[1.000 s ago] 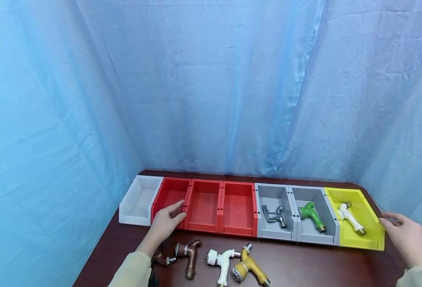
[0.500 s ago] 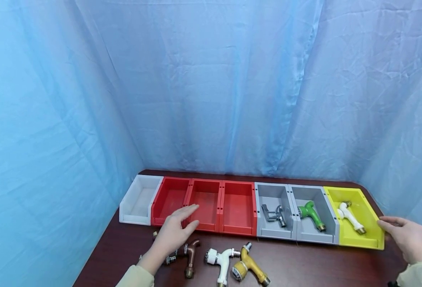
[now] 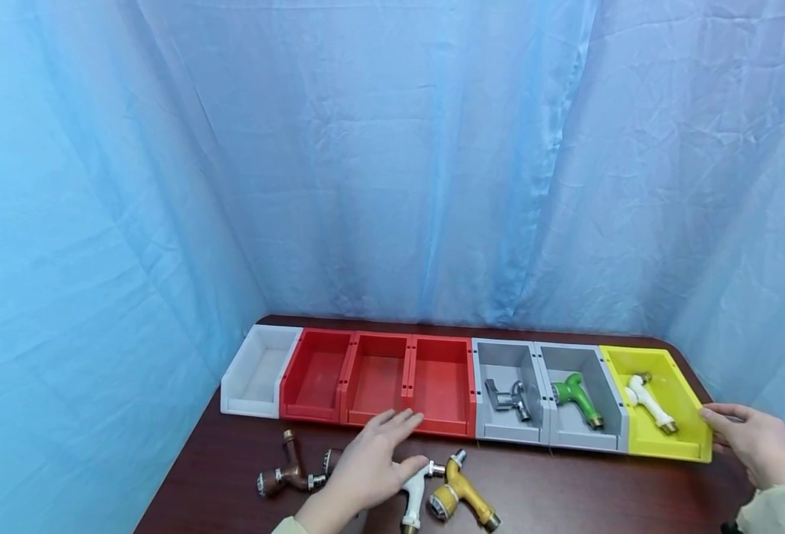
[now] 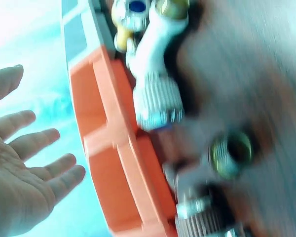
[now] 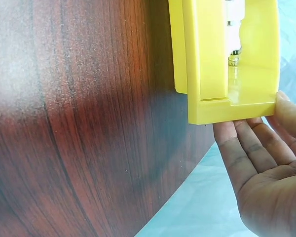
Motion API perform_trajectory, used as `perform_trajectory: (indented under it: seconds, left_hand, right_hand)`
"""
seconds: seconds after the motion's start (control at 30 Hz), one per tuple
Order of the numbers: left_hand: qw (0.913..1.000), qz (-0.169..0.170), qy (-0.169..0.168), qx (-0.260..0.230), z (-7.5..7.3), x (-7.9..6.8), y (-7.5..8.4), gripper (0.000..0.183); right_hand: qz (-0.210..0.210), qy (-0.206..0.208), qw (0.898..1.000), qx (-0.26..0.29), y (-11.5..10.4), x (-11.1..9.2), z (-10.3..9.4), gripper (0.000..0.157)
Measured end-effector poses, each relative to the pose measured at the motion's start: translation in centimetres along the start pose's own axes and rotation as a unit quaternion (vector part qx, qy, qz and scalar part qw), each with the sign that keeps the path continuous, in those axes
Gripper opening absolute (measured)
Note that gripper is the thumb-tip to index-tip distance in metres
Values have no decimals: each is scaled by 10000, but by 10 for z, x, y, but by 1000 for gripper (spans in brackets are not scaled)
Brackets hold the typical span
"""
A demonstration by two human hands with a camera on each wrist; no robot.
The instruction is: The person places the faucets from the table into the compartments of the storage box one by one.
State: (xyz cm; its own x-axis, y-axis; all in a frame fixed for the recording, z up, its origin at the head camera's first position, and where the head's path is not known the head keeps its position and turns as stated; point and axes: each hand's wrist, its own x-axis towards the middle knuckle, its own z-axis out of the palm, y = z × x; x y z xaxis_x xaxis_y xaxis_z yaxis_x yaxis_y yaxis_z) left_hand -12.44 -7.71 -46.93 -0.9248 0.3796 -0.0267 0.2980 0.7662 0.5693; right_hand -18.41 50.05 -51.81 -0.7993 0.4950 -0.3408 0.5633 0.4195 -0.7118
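My left hand (image 3: 374, 463) hovers with spread fingers over the faucets in front of the red bins, holding nothing. It partly hides a white faucet (image 3: 415, 495) and a brown faucet (image 3: 331, 460). Left of it lies a second brown faucet (image 3: 290, 472), and to the right a yellow faucet (image 3: 462, 491). At the far right my right hand (image 3: 756, 443) grips the outer side wall of the yellow bin (image 3: 693, 408); in the right wrist view its thumb (image 5: 289, 112) is at the rim and its fingers lie against the outside. A white faucet (image 3: 649, 404) lies inside that bin.
The bins form one row: a white bin (image 3: 248, 406), three red ones including the middle red bin (image 3: 374, 421), two grey ones, then the yellow. A chrome faucet (image 3: 509, 400) and a green faucet (image 3: 579, 400) lie in the grey bins. Blue curtains (image 3: 392, 163) surround the table (image 3: 566, 489).
My left hand has moved right and toward the front, from the left red bin to over the faucets, uncovering the left brown one. My right hand stays at the yellow bin.
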Motion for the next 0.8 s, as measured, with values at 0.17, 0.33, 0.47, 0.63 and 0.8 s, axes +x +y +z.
perform_trajectory:
  seconds: [0.17,0.33,0.47,0.63,0.8]
  left_hand:
    - [9990,11,-391,196,19,2,16,68]
    - [9962,26,-681,552,41,6,28,77]
    - [9919,-74,-992,796,56,10,33,83]
    - [9834,77,-1302,1266,74,10,37,85]
    - [9710,642,-804,2156,94,4,34,78]
  right_hand:
    - [67,-67,10000,2,-1,-1,-1,57]
    - [-17,-50,9999,-97,-1,-1,-1,56]
    - [-47,126,9997,-200,-2,-1,2,54]
    - [-173,165,9990,-375,-3,-3,3,53]
    - [-219,170,9986,-441,-5,-8,3,52]
